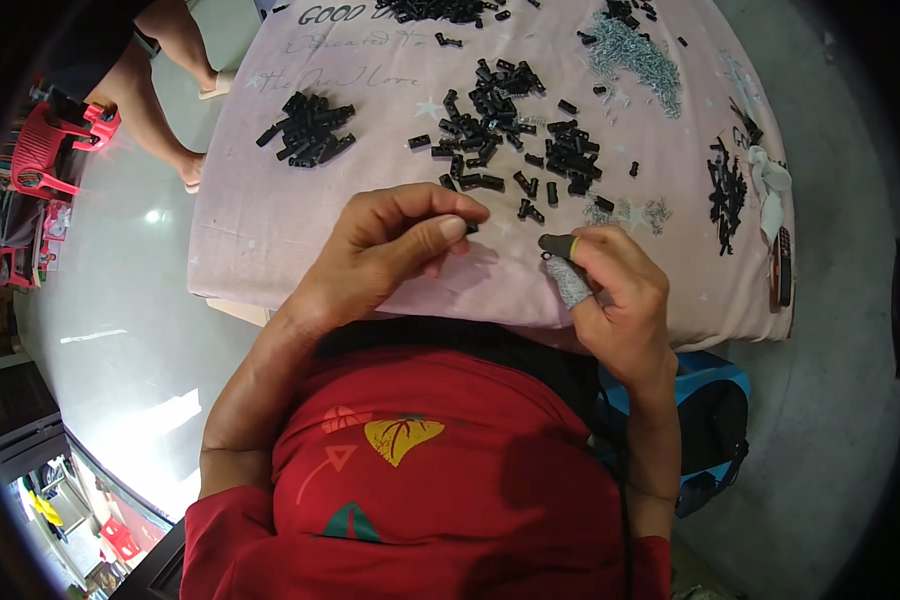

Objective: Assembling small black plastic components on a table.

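Above the pink cloth [320, 220], a small black piece [472, 228] is poking out between the pinching thumb and finger of the left hand [385, 240]. The right hand [625, 280] is holding its covered thumb and finger close together; I cannot tell what is between them. Past both hands, black parts [575, 155] are lying in heaps, and tiny silver bits [645, 68] are lying farther off.

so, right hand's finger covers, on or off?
On: the right hand wears a dark cover on one finger, a grey cover on the thumb.
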A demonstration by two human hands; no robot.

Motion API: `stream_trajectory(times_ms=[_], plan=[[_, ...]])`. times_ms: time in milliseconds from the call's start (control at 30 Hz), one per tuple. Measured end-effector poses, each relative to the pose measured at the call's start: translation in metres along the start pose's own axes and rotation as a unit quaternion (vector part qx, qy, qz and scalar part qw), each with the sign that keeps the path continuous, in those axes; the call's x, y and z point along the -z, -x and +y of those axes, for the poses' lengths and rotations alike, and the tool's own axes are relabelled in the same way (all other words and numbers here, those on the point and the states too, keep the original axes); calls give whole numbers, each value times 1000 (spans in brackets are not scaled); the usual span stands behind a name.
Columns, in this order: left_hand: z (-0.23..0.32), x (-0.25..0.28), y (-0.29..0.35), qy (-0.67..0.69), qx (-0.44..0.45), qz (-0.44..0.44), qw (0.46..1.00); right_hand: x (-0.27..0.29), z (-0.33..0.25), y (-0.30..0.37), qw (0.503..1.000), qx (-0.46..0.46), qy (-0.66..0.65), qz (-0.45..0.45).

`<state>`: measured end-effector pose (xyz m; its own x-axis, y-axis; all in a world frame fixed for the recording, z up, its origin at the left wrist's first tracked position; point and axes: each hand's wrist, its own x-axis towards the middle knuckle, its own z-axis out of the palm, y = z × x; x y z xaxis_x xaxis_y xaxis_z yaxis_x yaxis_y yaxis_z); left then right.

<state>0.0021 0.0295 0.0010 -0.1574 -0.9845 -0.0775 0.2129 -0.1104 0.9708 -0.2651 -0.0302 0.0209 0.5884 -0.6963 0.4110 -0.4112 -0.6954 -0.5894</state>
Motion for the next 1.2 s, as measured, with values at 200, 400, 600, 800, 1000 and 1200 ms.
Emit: stream_trajectory(times_ms=[200,400,600,800,1000,1200], plan=[[3,-3,1,6,59,-8,998,-29,-2,-11,994,89,63,14],[6,-3,4,7,67,15,998,22,15,-10,995,-30,92,38],[16,-25,-2,-26,95,-42,994,32,13,7,983,-23,180,-4],[-5,-23,-14,-70,32,-56,995,22,14,2,980,-13,198,-7],[-7,-19,-13,-9,35,-16,999,21,14,-7,978,-22,205,15],[-9,-18,-11,11,25,-8,1000,11,12,-18,974,-11,225,-39]])
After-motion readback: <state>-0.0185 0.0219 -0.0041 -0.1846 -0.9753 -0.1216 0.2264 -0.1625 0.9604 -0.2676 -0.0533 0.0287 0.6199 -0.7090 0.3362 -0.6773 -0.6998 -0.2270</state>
